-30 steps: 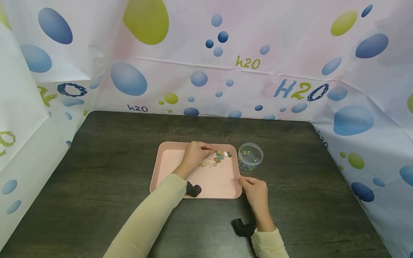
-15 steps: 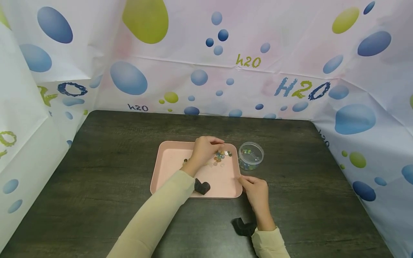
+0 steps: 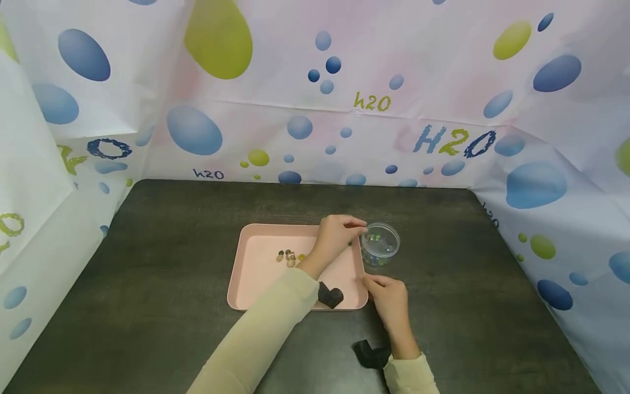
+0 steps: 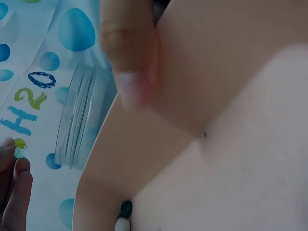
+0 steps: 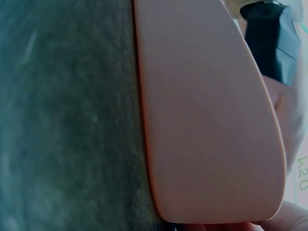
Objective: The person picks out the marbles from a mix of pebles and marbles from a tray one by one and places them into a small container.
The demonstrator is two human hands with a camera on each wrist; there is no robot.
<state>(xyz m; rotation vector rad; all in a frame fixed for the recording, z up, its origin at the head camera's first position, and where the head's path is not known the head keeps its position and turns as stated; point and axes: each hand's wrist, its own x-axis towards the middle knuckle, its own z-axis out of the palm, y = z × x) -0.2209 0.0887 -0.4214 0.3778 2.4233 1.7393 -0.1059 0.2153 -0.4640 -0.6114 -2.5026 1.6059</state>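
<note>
In the head view my left hand (image 3: 336,236) is over the right rim of the pink tray (image 3: 253,279), beside the clear round jar (image 3: 389,249). Between its fingertips it pinches a clear glass marble (image 4: 20,150) with green and yellow in it, seen in the left wrist view. My right hand (image 3: 391,300) grips the tray's right edge near its front corner; its fingertips (image 5: 288,219) show low in the right wrist view. Several small stones (image 3: 291,261) lie mid-tray. A dark green bead (image 4: 126,209) and a white one (image 4: 122,224) lie at the tray's wall. The left arm hides other pieces.
Inside the jar are greenish and bluish marbles; it stands without a lid, close to the tray's right side. Dark wood-look table (image 3: 172,273) surrounds the tray. A printed sheet (image 3: 295,71) hangs behind and at both sides. Each wrist carries a black piece (image 3: 331,296).
My left hand has moved rightward across the tray, from above the scattered pieces to the rim by the jar. Stones mid-tray have come into sight. The right hand stays at the tray's edge.
</note>
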